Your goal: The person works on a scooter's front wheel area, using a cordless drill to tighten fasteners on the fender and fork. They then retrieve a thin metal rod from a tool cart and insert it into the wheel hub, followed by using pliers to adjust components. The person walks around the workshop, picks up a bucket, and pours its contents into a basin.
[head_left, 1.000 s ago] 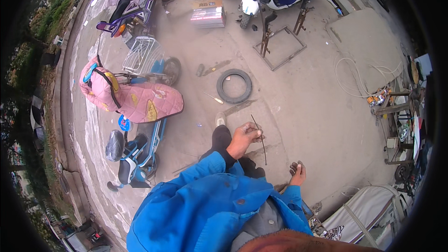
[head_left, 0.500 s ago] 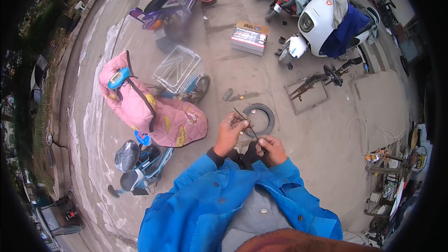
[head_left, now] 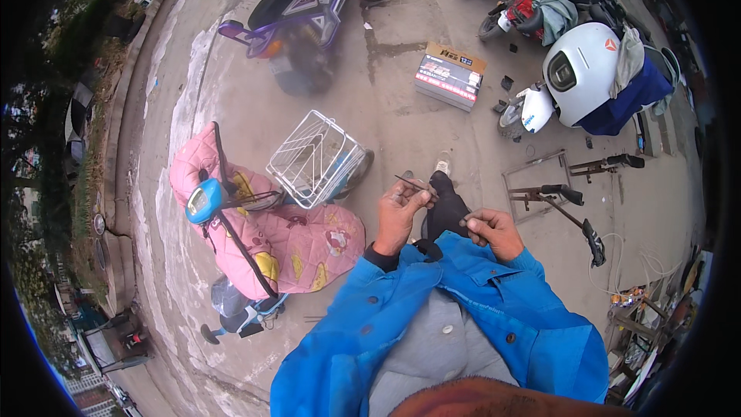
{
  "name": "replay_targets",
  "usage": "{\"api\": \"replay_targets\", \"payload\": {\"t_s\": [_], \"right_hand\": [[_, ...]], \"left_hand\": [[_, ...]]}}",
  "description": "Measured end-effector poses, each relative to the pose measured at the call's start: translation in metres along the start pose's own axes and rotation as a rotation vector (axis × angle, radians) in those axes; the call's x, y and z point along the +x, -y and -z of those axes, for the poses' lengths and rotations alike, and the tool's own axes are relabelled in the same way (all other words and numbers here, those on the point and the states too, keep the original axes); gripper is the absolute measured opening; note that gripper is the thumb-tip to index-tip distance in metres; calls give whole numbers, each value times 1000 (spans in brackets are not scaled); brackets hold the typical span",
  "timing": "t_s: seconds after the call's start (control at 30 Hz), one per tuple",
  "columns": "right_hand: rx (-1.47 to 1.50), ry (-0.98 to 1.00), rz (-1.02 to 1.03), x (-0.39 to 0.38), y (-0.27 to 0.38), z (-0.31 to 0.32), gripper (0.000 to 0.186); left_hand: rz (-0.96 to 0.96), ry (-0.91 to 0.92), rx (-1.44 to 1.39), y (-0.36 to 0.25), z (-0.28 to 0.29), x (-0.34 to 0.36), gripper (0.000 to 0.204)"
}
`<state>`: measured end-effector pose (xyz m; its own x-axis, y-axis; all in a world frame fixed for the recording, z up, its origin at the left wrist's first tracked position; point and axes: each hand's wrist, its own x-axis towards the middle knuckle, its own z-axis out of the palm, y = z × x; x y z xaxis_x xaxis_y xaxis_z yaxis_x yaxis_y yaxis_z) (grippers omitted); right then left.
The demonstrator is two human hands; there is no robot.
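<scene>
In front of my body, my left hand (head_left: 401, 215) is closed with a thin dark rod (head_left: 412, 184) pinched between thumb and fingers; the rod's free end points up and left. My right hand (head_left: 496, 233) sits a little apart on the right, fingertips and thumb pressed together. Whatever it pinches is too small to make out. Below the hands, my dark trouser leg (head_left: 448, 205) and a shoe (head_left: 442, 166) show, one foot forward on the concrete.
Left stands a scooter with a pink quilted cover (head_left: 309, 251) and a white wire basket (head_left: 316, 158). Ahead lies a cardboard box (head_left: 450, 77). A white scooter (head_left: 583, 69) is at the right, near a metal frame (head_left: 540, 185). A purple scooter (head_left: 297, 15) stands far left.
My hands have moved apart; the rod that reached between both is now in the left hand. The view has shifted forward, a foot has come into sight and the tyre is out of sight.
</scene>
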<state>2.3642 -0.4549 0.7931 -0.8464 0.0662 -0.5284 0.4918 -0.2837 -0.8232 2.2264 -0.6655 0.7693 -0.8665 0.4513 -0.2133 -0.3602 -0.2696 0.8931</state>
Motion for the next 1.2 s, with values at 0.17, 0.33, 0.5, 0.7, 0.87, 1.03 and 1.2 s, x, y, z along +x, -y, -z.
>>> {"api": "replay_targets", "payload": {"t_s": [0.17,0.33,0.5,0.7,0.87,1.03,1.2], "right_hand": [[-95,-128,6,120,103,72,27],[-215,-132,20,210,197,123,26],[-254,-42,80,306,257,126,29],[-161,-50,115,404,315,136,27],[-74,-206,212,507,357,138,23],[88,-332,262,619,402,120,24],[174,-363,276,696,471,109,31]], "left_hand": [[51,-1,-42,-4,-32,167,22],[47,-46,-128,-41,-65,266,24],[37,-209,-121,-73,-54,340,25],[-18,-187,-90,-109,-49,464,25],[31,7,-48,-145,-22,597,23],[91,181,9,-199,12,736,22],[202,244,17,-256,18,854,24]]}}
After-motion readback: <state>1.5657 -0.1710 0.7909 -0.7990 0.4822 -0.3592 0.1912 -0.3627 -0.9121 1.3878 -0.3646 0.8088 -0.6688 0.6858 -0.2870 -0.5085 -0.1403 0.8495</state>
